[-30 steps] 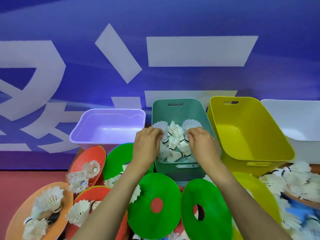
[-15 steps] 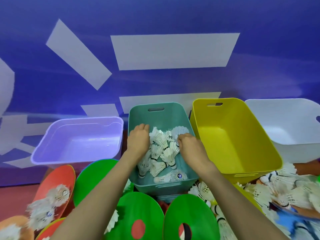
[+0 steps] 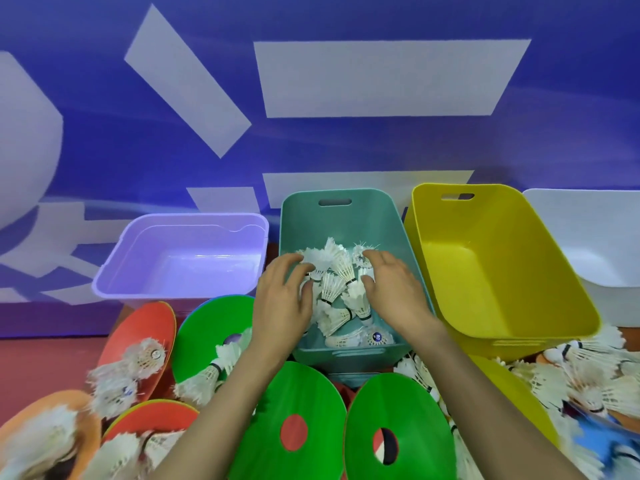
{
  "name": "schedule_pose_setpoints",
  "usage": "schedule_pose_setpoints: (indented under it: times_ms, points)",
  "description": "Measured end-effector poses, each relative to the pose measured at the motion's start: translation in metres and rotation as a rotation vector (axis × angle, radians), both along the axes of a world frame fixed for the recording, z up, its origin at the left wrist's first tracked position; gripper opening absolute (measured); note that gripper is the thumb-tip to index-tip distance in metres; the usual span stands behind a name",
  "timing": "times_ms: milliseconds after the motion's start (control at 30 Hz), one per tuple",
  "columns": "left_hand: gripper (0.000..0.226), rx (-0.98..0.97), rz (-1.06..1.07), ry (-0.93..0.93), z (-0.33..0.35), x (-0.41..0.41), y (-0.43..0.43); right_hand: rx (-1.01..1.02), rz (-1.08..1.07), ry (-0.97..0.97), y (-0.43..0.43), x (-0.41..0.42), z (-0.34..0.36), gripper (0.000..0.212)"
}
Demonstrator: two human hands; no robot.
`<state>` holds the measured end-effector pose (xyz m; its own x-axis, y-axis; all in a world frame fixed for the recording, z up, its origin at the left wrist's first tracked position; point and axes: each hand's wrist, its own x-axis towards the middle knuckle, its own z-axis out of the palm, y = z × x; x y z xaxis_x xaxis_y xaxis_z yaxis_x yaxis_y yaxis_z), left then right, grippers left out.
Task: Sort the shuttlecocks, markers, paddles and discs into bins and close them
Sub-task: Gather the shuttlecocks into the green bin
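Note:
A teal bin (image 3: 377, 216) holds a heap of white shuttlecocks (image 3: 341, 289). Both my hands reach into it. My left hand (image 3: 282, 303) lies at the heap's left side with fingers spread, and my right hand (image 3: 394, 292) at its right side, also spread. Neither hand grips anything. Green discs (image 3: 298, 400) with a hole in the middle lie in front of the bin, with red and orange discs (image 3: 138, 337) to the left. Loose shuttlecocks (image 3: 138, 362) rest on those discs and in a pile at the right (image 3: 588, 379).
An empty purple bin (image 3: 180, 258) stands left of the teal one, an empty tilted yellow bin (image 3: 491, 258) to its right, and a white bin (image 3: 595, 237) at the far right. A blue wall with white shapes rises just behind the bins.
The shuttlecocks held over the teal bin a second ago now lie in it. Both hands have opened and sit beside the heap. The view has shifted slightly left.

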<state>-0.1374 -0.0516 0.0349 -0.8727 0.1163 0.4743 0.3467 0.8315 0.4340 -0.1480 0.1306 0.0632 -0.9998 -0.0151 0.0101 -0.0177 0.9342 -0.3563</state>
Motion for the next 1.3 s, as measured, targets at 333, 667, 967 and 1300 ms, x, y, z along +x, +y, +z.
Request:
schedule_pose_setpoints:
  times_ms: [333, 667, 967, 1300]
  points:
    - [0.032, 0.215, 0.183, -0.047, -0.021, 0.074, -0.045, -0.286, 0.278, 0.394, -0.051, 0.064, -0.001, 0.031]
    - [0.036, 0.029, 0.3, -0.395, -0.049, 0.119, -0.103, -0.325, 0.55, 0.443, -0.116, 0.109, -0.013, 0.029]
    - [0.044, -0.151, 0.214, -0.466, -0.063, 0.112, -0.125, -0.011, 0.393, -0.11, -0.151, 0.098, -0.061, 0.054]
    - [0.028, -0.369, 0.147, -0.519, -0.062, 0.113, -0.12, -0.022, 0.332, -0.159, -0.153, 0.089, -0.073, 0.044]
